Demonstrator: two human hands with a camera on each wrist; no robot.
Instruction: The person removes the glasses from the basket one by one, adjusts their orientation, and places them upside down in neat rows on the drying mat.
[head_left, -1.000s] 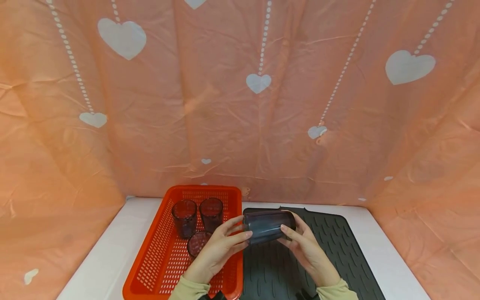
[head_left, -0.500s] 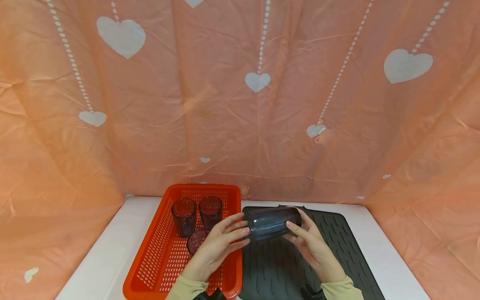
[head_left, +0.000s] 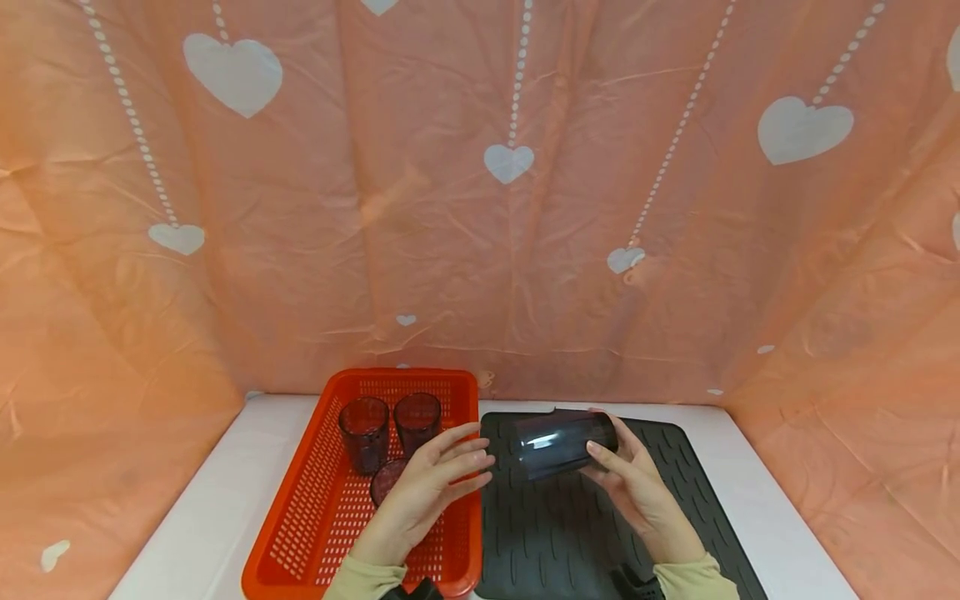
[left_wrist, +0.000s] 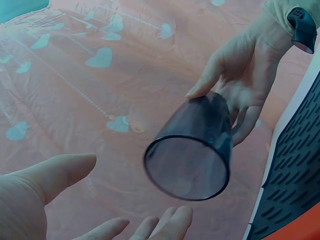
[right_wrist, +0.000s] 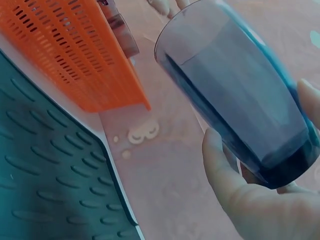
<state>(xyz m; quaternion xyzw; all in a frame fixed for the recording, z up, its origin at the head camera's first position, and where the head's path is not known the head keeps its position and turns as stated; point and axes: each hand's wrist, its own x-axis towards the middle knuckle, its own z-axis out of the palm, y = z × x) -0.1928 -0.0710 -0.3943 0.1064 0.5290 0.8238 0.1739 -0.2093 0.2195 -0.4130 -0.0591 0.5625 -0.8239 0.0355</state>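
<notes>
A dark tinted drinking glass (head_left: 562, 444) lies sideways in the air above the black ribbed mat (head_left: 555, 533). My right hand (head_left: 630, 483) grips it round its base end, thumb on the near side. The glass's rim faces left, as the left wrist view shows with the mouth of the glass (left_wrist: 187, 167). Apart from the rim, my left hand (head_left: 435, 479) is held with its fingers spread and nothing in them. Behind that hand, two purple-tinted glasses (head_left: 365, 437) stand in the orange basket (head_left: 281, 533), and a third glass (head_left: 386, 479) is partly hidden by it.
The basket's right wall stands close beside the mat's left edge on a white table (head_left: 195, 500). A pink sheet with hearts (head_left: 450, 250) hangs behind and at both sides.
My right hand has drawn the glass to the right. My left hand has let go of the rim end, and a gap now lies between its fingertips and the glass.
</notes>
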